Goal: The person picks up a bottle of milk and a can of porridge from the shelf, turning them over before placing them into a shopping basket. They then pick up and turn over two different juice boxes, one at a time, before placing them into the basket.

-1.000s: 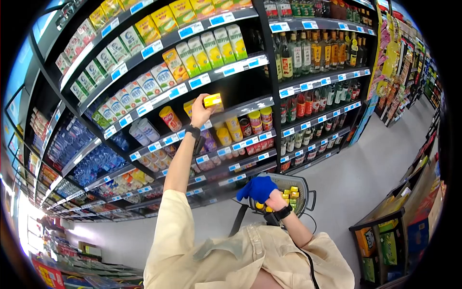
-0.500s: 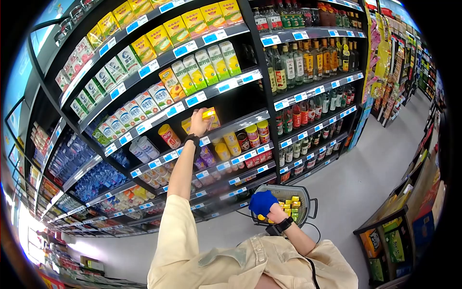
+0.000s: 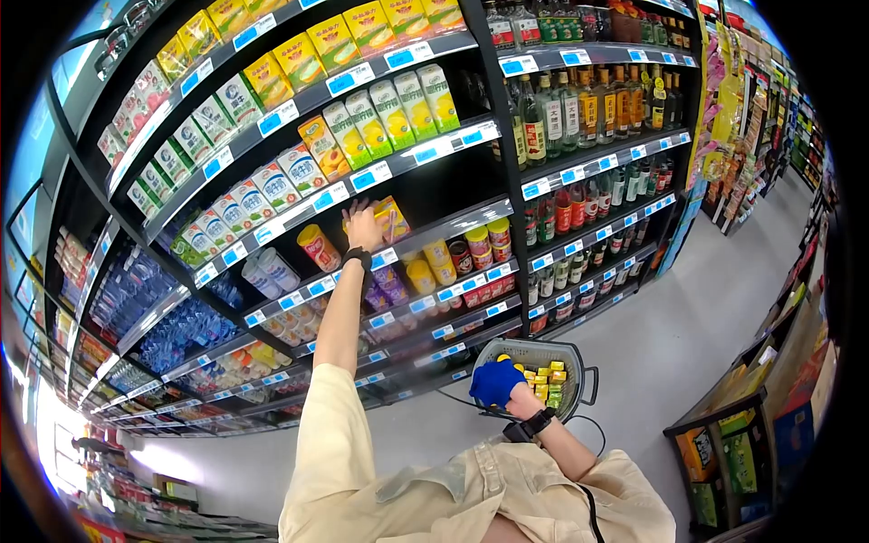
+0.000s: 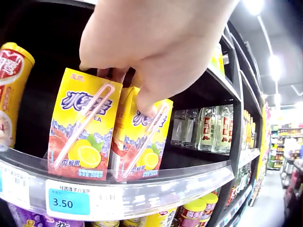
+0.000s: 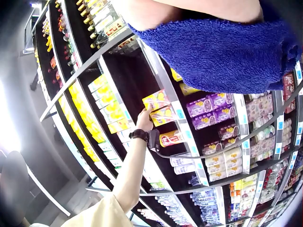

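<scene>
My left hand reaches onto a shelf. In the left wrist view its thumb touches the front of the right-hand yellow lemon iced tea carton, and the other fingers are partly hidden behind the carton tops. A matching carton stands upright beside it on the left. Both are behind the shelf's clear front lip. Low at the front, my right hand grips a blue terry cloth, which hides most of its fingers. The cloth fills the upper right of the right wrist view.
A grey basket holding several small yellow and green boxes is just beyond the cloth. Red-and-yellow cans stand left of the cartons. Above are rows of drink cartons; bottles fill the shelves to the right. A display stand is at the right.
The carton in my left hand has gone from tilted, yellow top showing, to upright on the shelf. My left fingers have spread from it. The right hand still holds the cloth.
</scene>
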A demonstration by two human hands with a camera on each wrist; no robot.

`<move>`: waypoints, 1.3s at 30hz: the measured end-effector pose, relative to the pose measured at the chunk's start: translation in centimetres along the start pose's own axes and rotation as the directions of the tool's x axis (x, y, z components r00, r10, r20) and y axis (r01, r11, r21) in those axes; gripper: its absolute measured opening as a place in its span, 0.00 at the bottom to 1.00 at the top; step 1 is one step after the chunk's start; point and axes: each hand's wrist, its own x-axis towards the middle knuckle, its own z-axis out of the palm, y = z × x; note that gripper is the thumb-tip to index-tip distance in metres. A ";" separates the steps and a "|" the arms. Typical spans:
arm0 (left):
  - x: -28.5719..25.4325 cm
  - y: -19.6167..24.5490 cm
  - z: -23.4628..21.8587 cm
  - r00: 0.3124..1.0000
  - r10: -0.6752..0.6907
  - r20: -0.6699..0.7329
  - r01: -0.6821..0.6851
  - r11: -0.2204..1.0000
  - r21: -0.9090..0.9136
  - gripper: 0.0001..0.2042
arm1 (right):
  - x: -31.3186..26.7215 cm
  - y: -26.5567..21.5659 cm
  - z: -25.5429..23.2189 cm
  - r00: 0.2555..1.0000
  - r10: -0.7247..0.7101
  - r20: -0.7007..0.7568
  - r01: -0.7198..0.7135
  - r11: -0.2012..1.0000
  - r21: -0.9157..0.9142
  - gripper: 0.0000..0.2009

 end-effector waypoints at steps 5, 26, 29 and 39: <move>-0.2 0.8 -0.7 1.000 -0.003 0.018 0.003 1.000 0.019 0.22 | -0.7 0.1 0.9 0.988 0.080 -0.132 -0.054 0.980 0.189 0.10; 0.4 -0.4 0.9 0.998 0.057 0.013 -0.058 0.996 0.069 0.21 | -1.3 -0.2 0.9 0.985 0.130 -0.114 -0.092 0.953 0.289 0.07; 0.4 -0.7 1.2 0.997 0.076 -0.013 -0.075 0.994 0.074 0.21 | -0.4 2.1 -2.2 0.997 0.074 -0.037 -0.070 0.993 0.098 0.11; 0.5 -1.0 0.9 0.998 0.059 0.023 -0.060 0.997 0.044 0.22 | -1.3 1.7 -2.1 0.993 0.081 -0.084 -0.056 0.961 0.269 0.08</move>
